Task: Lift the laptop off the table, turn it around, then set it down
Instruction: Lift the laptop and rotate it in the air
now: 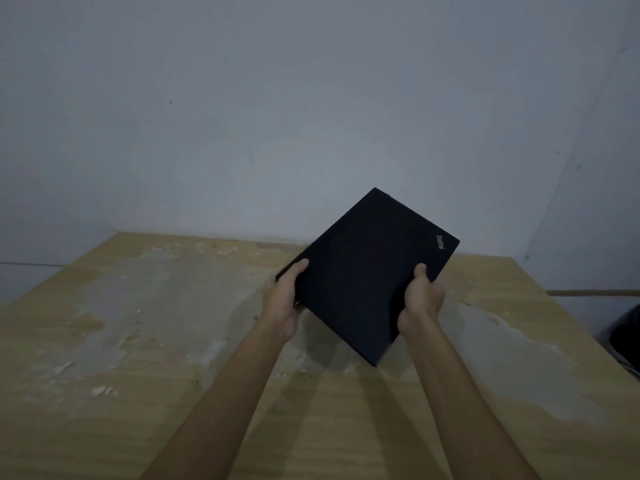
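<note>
A closed black laptop [363, 271] hangs in the air above the wooden table [138, 341], turned so its corners point up and down like a diamond, lid facing me. A small silver logo sits near its right corner. My left hand [282, 299] grips its left edge, thumb on the lid. My right hand [420, 303] holds the lower right edge, thumb on the lid too. Its shadow falls on the tabletop below.
The pale wooden tabletop is worn, with grey and white patches, and ends at a grey wall [277, 116] behind. A dark rounded object [623, 337] sits beyond the table's right edge.
</note>
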Demonstrator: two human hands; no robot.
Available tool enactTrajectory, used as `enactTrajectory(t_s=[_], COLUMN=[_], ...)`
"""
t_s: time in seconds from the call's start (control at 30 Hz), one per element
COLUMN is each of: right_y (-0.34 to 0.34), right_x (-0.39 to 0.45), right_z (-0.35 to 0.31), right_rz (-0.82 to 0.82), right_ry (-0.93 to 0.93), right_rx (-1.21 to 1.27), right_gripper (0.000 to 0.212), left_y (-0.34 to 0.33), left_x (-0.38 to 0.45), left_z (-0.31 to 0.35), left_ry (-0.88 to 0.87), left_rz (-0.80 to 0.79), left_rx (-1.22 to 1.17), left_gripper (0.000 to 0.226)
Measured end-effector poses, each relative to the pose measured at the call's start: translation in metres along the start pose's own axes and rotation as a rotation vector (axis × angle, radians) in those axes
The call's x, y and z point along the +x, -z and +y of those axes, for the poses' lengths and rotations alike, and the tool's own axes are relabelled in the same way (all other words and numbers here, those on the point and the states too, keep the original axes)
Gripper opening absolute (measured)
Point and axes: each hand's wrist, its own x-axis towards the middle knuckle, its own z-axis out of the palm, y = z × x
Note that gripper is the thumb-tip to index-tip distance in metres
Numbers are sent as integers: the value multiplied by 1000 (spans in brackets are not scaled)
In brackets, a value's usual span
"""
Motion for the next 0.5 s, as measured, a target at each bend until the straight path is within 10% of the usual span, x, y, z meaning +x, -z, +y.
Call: enactTrajectory(t_s=[0.5], right_y=[-49], right_x=[-41], right_z=[17], right_rz=[-30], right_ry=[7], right_rx=[182], right_gripper=[27], left_y=[4], left_x=[-16], left_z=[6], left_ry=[-20], left_rz=[115], left_rx=[-150], left_gripper=[57])
